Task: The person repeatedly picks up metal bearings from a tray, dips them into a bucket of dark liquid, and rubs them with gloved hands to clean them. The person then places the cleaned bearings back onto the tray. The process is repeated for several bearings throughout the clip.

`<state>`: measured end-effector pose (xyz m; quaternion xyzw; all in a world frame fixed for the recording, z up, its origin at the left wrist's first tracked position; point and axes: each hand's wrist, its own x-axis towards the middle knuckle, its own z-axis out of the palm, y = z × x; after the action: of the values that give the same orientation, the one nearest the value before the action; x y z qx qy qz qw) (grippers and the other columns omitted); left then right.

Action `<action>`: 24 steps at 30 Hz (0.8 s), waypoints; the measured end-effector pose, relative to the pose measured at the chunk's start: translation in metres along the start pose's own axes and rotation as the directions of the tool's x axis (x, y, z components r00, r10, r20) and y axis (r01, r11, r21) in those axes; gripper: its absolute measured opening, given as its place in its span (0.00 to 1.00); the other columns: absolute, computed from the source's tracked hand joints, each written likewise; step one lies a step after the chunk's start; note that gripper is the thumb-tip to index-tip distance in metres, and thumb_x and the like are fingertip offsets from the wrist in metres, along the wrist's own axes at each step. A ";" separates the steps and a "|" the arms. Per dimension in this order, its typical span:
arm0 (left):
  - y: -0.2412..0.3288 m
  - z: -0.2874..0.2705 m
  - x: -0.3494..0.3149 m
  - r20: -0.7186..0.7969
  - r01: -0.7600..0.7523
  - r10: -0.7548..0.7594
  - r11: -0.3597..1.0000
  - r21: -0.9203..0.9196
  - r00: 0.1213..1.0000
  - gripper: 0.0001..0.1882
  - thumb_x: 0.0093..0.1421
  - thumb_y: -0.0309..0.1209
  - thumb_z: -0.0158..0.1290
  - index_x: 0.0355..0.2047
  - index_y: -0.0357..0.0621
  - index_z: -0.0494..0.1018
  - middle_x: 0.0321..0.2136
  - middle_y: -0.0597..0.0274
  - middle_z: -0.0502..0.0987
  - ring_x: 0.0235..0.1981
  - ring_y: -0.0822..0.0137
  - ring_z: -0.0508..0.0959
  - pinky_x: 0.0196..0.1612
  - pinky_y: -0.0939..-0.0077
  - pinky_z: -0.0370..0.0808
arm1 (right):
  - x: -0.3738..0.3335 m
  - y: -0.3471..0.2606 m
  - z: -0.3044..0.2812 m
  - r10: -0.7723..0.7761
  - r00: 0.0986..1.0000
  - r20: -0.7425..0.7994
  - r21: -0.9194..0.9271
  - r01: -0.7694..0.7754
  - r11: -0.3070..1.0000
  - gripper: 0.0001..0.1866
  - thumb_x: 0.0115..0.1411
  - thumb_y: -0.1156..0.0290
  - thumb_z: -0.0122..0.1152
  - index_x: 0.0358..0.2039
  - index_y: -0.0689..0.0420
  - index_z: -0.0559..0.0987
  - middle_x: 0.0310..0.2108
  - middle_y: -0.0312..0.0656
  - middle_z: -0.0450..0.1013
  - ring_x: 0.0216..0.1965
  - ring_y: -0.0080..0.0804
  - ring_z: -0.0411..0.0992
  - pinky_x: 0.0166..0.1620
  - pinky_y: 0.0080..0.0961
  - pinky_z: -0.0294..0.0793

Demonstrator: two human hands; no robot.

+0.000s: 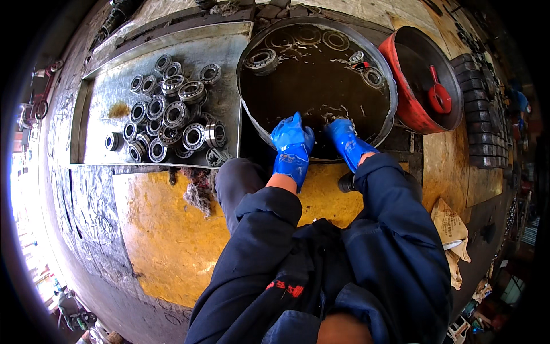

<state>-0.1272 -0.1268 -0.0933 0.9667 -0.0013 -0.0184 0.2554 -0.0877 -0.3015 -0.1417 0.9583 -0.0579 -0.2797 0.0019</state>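
Both of my hands wear blue rubber gloves and work at the near side of a round metal tub of murky brown liquid. My left hand is at the near rim, its fingers curled down together; whatever they hold is hidden beneath it. Just to its right, my right hand dips its fingers into the liquid, which hides them. Ripples and pale glints surround those fingertips. Farther back in the tub sit a thick roller bearing at left, a bearing at the far side, and another bearing at right.
Left of the tub, a shallow metal tray holds a heap of bearings. A red basin with a red scoop stands at right, beside stacked dark blocks. Rags and torn brown paper lie nearby.
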 end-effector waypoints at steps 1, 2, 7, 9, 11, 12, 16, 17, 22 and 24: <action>-0.002 0.002 -0.001 -0.029 -0.011 0.011 1.000 -0.006 1.000 0.27 0.56 0.40 0.59 0.55 0.44 0.76 0.48 0.53 0.82 0.53 0.53 0.79 0.57 0.58 0.75 | 0.001 0.034 0.018 -0.349 0.934 -0.082 -0.143 0.335 0.931 0.13 0.62 0.61 0.61 0.36 0.56 0.87 0.38 0.53 0.82 0.46 0.52 0.80 0.44 0.43 0.79; -0.006 0.006 -0.001 -0.067 -0.025 0.025 1.000 -0.001 0.997 0.27 0.56 0.40 0.59 0.55 0.44 0.76 0.48 0.53 0.82 0.53 0.53 0.79 0.57 0.58 0.75 | -0.008 0.036 0.016 -0.306 0.947 -0.097 0.011 0.309 0.951 0.12 0.60 0.62 0.63 0.35 0.57 0.87 0.36 0.54 0.81 0.45 0.53 0.80 0.44 0.42 0.79; -0.002 0.006 -0.001 -0.068 -0.036 0.035 0.999 -0.017 0.997 0.27 0.56 0.39 0.59 0.55 0.44 0.76 0.47 0.53 0.82 0.52 0.53 0.80 0.56 0.58 0.75 | -0.010 0.032 0.008 -0.165 0.986 0.003 -0.039 0.165 0.986 0.12 0.62 0.63 0.60 0.41 0.51 0.87 0.44 0.47 0.82 0.47 0.45 0.81 0.44 0.41 0.79; 0.000 0.004 0.001 -0.023 -0.016 0.016 1.000 -0.012 1.000 0.25 0.55 0.39 0.59 0.52 0.45 0.77 0.46 0.54 0.82 0.50 0.53 0.80 0.55 0.58 0.76 | 0.002 0.006 -0.003 -0.163 0.980 0.119 -0.304 0.192 0.933 0.16 0.67 0.62 0.54 0.48 0.47 0.86 0.48 0.42 0.82 0.51 0.42 0.80 0.45 0.40 0.80; 0.002 0.003 0.002 -0.023 -0.015 0.015 1.000 -0.001 1.000 0.24 0.54 0.38 0.59 0.51 0.45 0.78 0.45 0.55 0.83 0.49 0.54 0.81 0.54 0.58 0.76 | 0.008 -0.007 0.000 -0.280 0.931 0.236 -0.475 0.362 0.802 0.17 0.68 0.61 0.53 0.51 0.47 0.85 0.50 0.40 0.81 0.53 0.41 0.79 0.47 0.40 0.80; 0.004 0.002 0.001 -0.046 -0.023 0.023 1.000 0.008 0.999 0.24 0.54 0.38 0.59 0.51 0.45 0.78 0.45 0.55 0.83 0.49 0.54 0.81 0.54 0.59 0.76 | 0.011 -0.008 0.003 -0.324 0.897 0.301 -0.544 0.440 0.714 0.17 0.68 0.60 0.52 0.52 0.47 0.84 0.51 0.39 0.81 0.54 0.41 0.79 0.47 0.40 0.80; -0.016 0.019 -0.001 -0.248 -0.104 0.096 0.994 -0.018 0.964 0.21 0.53 0.38 0.59 0.46 0.44 0.78 0.39 0.52 0.83 0.44 0.51 0.82 0.49 0.56 0.78 | -0.010 0.039 0.016 -0.375 0.915 -0.146 -0.048 0.372 0.927 0.16 0.64 0.65 0.55 0.47 0.56 0.85 0.47 0.58 0.79 0.50 0.53 0.78 0.50 0.42 0.77; -0.013 0.019 0.001 -0.211 -0.099 0.093 0.995 -0.017 0.973 0.20 0.53 0.38 0.59 0.45 0.44 0.78 0.39 0.52 0.83 0.43 0.50 0.82 0.48 0.56 0.78 | -0.015 0.050 0.022 -0.364 0.911 -0.194 0.031 0.377 0.926 0.15 0.64 0.66 0.56 0.45 0.58 0.85 0.45 0.59 0.78 0.49 0.54 0.78 0.49 0.43 0.77; -0.015 0.007 -0.004 -0.155 -0.041 0.046 0.999 0.033 0.987 0.19 0.54 0.37 0.59 0.45 0.44 0.78 0.35 0.51 0.82 0.40 0.50 0.82 0.46 0.56 0.79 | -0.008 0.022 0.026 -0.383 0.921 -0.077 -0.113 0.373 0.921 0.15 0.64 0.64 0.56 0.41 0.58 0.85 0.40 0.58 0.80 0.46 0.55 0.79 0.47 0.41 0.77; -0.002 0.006 0.001 -0.088 -0.041 0.043 0.999 0.032 0.995 0.21 0.54 0.37 0.59 0.47 0.43 0.78 0.38 0.50 0.83 0.42 0.50 0.82 0.48 0.57 0.79 | 0.004 0.007 0.013 -0.342 0.932 0.123 -0.426 0.361 0.830 0.15 0.65 0.62 0.54 0.41 0.55 0.86 0.40 0.55 0.81 0.46 0.52 0.80 0.46 0.40 0.78</action>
<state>-0.1263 -0.1282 -0.0998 0.9700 -0.0105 0.0300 0.2411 -0.0923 -0.3089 -0.1543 0.9209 0.1841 -0.3007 0.1662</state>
